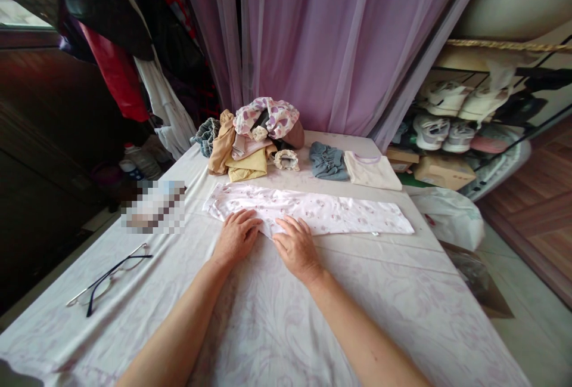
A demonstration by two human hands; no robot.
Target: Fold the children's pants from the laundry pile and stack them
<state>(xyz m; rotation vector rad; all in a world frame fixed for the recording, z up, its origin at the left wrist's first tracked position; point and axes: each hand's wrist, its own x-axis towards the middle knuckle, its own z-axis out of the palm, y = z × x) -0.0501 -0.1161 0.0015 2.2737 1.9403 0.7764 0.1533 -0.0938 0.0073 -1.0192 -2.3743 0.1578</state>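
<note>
While the left hand and right hand lie open on a folded patterned garment, neither grips it.

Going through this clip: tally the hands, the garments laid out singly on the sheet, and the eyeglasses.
Hands: 2 (left hand, right hand)
Garments laid out: 3 (pale pink printed garment, grey-blue garment, cream garment)
Eyeglasses: 1
Total: 6
</note>
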